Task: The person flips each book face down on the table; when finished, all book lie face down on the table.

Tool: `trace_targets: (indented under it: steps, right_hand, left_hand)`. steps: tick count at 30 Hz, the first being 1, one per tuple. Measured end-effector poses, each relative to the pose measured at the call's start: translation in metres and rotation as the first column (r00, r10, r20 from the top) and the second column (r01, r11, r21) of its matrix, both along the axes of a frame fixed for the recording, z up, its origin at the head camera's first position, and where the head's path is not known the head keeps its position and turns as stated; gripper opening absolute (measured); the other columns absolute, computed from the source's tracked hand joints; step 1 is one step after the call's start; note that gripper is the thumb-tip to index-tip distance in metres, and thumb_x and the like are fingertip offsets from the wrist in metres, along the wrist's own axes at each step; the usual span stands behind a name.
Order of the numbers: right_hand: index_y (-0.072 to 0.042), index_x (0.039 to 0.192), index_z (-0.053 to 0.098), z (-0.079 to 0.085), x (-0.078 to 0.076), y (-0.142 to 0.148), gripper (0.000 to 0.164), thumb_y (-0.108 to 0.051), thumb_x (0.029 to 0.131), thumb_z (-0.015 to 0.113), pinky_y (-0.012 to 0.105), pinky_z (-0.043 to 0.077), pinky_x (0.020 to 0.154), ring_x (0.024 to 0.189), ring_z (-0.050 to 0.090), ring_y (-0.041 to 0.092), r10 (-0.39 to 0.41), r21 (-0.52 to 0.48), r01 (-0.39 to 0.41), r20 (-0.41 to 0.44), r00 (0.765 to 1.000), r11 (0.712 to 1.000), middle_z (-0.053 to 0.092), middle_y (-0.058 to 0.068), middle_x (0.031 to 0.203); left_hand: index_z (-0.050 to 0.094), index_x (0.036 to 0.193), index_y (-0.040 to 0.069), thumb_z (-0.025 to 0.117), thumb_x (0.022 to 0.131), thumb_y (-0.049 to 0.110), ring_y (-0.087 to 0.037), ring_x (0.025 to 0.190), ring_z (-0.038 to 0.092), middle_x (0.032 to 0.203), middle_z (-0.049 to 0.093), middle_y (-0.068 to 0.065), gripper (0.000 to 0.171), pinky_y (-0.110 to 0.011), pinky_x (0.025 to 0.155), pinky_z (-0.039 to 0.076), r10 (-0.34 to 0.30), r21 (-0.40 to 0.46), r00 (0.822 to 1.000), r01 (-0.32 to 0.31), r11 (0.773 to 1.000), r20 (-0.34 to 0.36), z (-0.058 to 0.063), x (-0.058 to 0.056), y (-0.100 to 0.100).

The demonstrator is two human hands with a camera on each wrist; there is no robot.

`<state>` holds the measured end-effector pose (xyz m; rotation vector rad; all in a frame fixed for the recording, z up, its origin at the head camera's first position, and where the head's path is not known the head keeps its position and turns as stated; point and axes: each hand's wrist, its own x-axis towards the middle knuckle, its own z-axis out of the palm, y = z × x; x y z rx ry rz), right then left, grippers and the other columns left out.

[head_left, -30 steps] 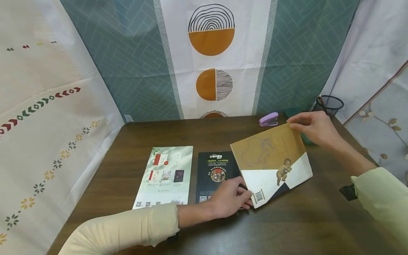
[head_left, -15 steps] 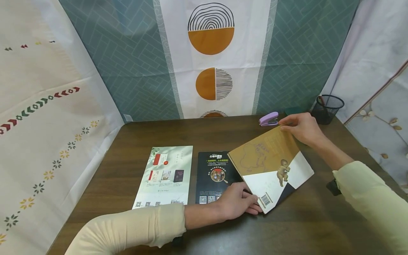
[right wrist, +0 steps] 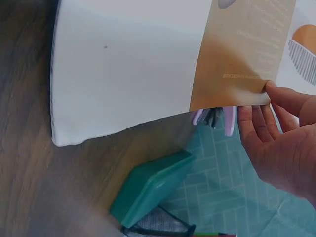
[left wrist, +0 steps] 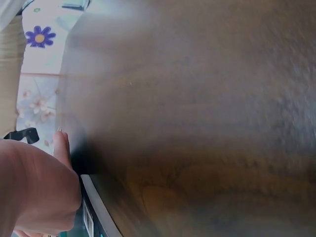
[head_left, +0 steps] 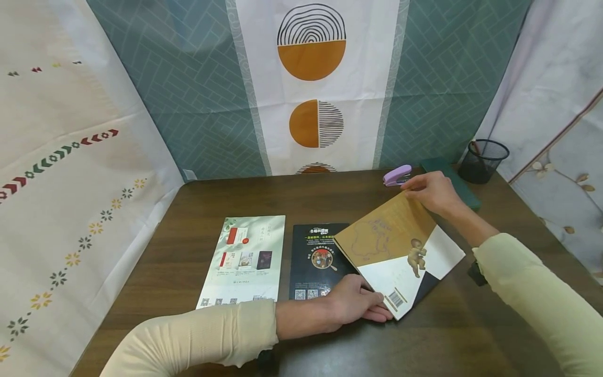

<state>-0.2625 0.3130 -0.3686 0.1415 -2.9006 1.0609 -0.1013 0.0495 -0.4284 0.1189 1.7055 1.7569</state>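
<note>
A book (head_left: 377,238) with a brown, white and dark blue cover is held tilted above the right half of the table, overlapping a dark book's edge. My right hand (head_left: 435,193) pinches its far corner between thumb and fingers, clearly seen in the right wrist view, where the book (right wrist: 128,64) spreads across the top. At the near corner, by the barcode, my left hand (head_left: 350,303) holds the book with the thumb on top and fingers beneath. The left wrist view has that hand (left wrist: 44,187) at lower left, its grip partly hidden.
A dark book (head_left: 315,251) and a pale green book (head_left: 249,243) lie flat side by side to the left. Behind my right hand are a purple stapler (head_left: 397,175), a green box (head_left: 464,191) and a black mesh pen holder (head_left: 482,162). Patterned cloths surround the table.
The book has turned and tilted lower, its near corner shifting right and toward me. My right hand has moved left and slightly nearer, uncovering the green box; my left hand has moved right.
</note>
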Motion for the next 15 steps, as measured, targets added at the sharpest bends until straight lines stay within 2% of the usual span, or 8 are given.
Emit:
trace_targets:
  steps: [7, 11, 15]
  right_hand:
    - [0.006, 0.121, 0.075, -0.011, -0.005, -0.007, 0.026, -0.01, 0.101, 0.072, 0.044, 0.057, 0.084, 0.113, 0.063, 0.045, -0.005, 0.016, 0.004, 0.036, 0.999, 1.0, 0.072, 0.029, 0.122]
    - [0.007, 0.12, 0.075, -0.016, -0.007, -0.008, 0.025, -0.009, 0.1, 0.072, 0.036, 0.053, 0.078, 0.113, 0.063, 0.044, 0.009, 0.019, -0.009, 0.029, 1.0, 1.0, 0.074, 0.028, 0.119]
    - [0.007, 0.12, 0.075, -0.022, -0.008, -0.009, 0.025, -0.007, 0.1, 0.072, 0.039, 0.053, 0.079, 0.114, 0.064, 0.045, 0.02, 0.02, -0.02, 0.027, 0.999, 1.0, 0.074, 0.028, 0.119]
  left_hand:
    - [0.07, 0.103, -0.01, 0.055, 0.103, -0.006, -0.04, 0.098, 0.077, 0.095, 0.076, -0.03, 0.015, -0.035, 0.078, 0.064, -0.005, 0.01, 0.999, 0.005, 1.0, 0.032, -0.003, 0.002, 0.003]
    - [0.07, 0.103, -0.01, 0.055, 0.103, -0.006, -0.04, 0.099, 0.077, 0.095, 0.076, -0.03, 0.016, -0.034, 0.079, 0.064, 0.004, 0.013, 0.999, -0.005, 1.0, 0.048, -0.004, 0.003, 0.004]
    - [0.071, 0.103, -0.01, 0.056, 0.103, -0.006, -0.04, 0.098, 0.077, 0.095, 0.076, -0.03, 0.015, -0.034, 0.079, 0.064, 0.009, 0.014, 0.998, -0.01, 1.0, 0.06, -0.004, 0.003, 0.004]
